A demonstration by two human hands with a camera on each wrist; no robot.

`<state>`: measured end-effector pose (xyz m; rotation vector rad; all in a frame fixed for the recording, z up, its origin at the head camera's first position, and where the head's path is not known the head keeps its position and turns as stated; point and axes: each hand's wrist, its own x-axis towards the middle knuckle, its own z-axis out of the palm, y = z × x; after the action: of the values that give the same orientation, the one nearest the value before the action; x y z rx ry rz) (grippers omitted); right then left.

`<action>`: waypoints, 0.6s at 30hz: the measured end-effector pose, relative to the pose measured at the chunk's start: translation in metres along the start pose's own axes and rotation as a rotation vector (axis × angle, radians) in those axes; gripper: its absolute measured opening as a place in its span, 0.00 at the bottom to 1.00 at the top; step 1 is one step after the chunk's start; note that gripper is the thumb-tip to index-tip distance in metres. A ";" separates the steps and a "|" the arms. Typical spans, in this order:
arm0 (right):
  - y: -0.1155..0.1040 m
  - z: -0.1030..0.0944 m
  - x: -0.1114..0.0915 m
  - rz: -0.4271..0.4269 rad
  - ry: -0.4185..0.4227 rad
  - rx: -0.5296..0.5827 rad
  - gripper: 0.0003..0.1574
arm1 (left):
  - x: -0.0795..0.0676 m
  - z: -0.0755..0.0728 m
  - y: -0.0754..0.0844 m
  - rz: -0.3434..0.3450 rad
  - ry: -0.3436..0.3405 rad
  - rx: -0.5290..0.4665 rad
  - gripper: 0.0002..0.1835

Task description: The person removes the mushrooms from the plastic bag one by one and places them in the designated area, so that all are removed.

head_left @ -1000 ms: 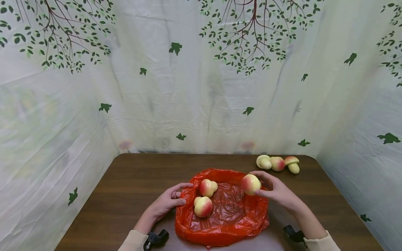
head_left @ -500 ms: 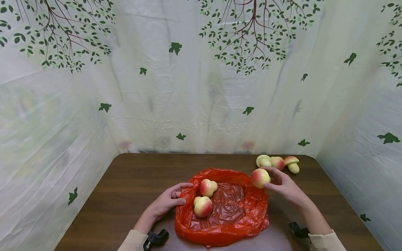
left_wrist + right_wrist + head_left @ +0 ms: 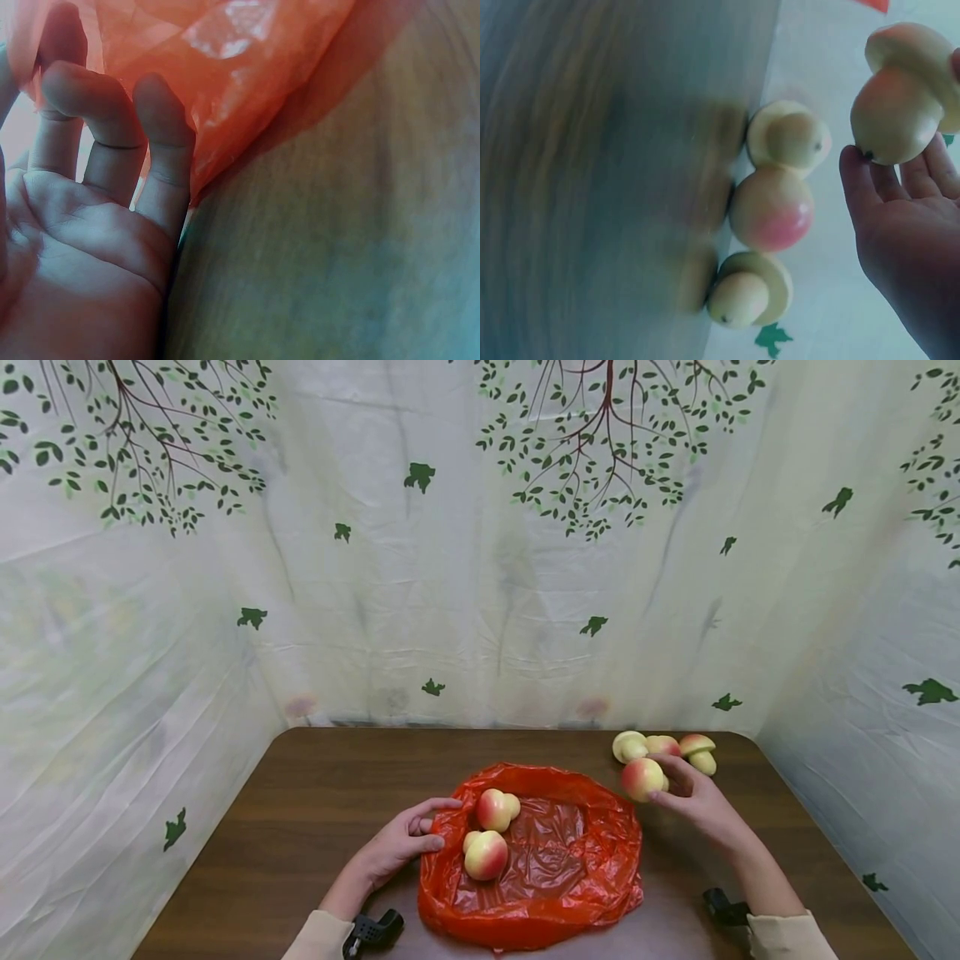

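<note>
A red plastic bag (image 3: 525, 927) lies spread on the table with its mouth facing up. Two toy mushrooms, one farther back (image 3: 492, 810) and one nearer (image 3: 486, 855), lie inside its left part; their caps are pink and cream. My left hand (image 3: 397, 843) holds the bag's left rim; in the left wrist view, bent fingers (image 3: 161, 112) lie against the red film. Beyond the bag's right rim, my right hand (image 3: 701, 802) grips another toy mushroom (image 3: 642, 779) in the air. The right wrist view shows this mushroom's rounded stem (image 3: 896, 116) toward the camera.
Three more toy mushrooms stand in a row near the table's back right edge: a cream one (image 3: 628, 747), a pink one (image 3: 663, 745) and one lying tilted (image 3: 697, 747). A leaf-printed white curtain (image 3: 480, 568) encloses the brown table (image 3: 337, 768).
My right hand has carried its toy mushroom from over the bag's right rim to the right and back, toward the row of mushrooms. My left hand and the bag have stayed in place.
</note>
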<state>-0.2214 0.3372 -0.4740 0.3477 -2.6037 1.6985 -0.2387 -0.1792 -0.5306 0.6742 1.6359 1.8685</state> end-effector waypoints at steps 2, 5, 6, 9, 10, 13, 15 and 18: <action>0.003 -0.002 0.000 0.010 0.023 -0.023 0.38 | 0.000 0.000 0.000 0.000 0.001 0.001 0.31; 0.006 -0.007 0.001 0.029 0.042 -0.053 0.39 | 0.000 0.000 0.000 0.003 0.002 0.005 0.31; 0.007 -0.008 0.001 0.038 0.047 -0.057 0.40 | 0.000 0.000 0.000 0.002 0.002 0.006 0.31; 0.009 -0.012 0.003 0.051 0.046 -0.071 0.42 | 0.000 0.000 0.000 -0.002 0.006 0.006 0.31; 0.010 -0.013 0.003 0.054 0.043 -0.074 0.42 | 0.000 0.000 0.000 -0.005 0.008 0.005 0.31; 0.013 -0.015 0.004 0.060 0.043 -0.082 0.43 | -0.001 0.000 0.001 -0.012 0.015 0.003 0.31; 0.016 -0.016 0.005 0.058 0.044 -0.086 0.43 | -0.001 0.001 0.001 -0.013 0.014 0.001 0.31; 0.020 -0.017 0.006 0.057 0.053 -0.083 0.42 | -0.001 0.001 0.001 -0.009 0.009 0.000 0.31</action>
<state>-0.2331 0.3595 -0.4840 0.2258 -2.6600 1.5866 -0.2374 -0.1796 -0.5291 0.6587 1.6421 1.8677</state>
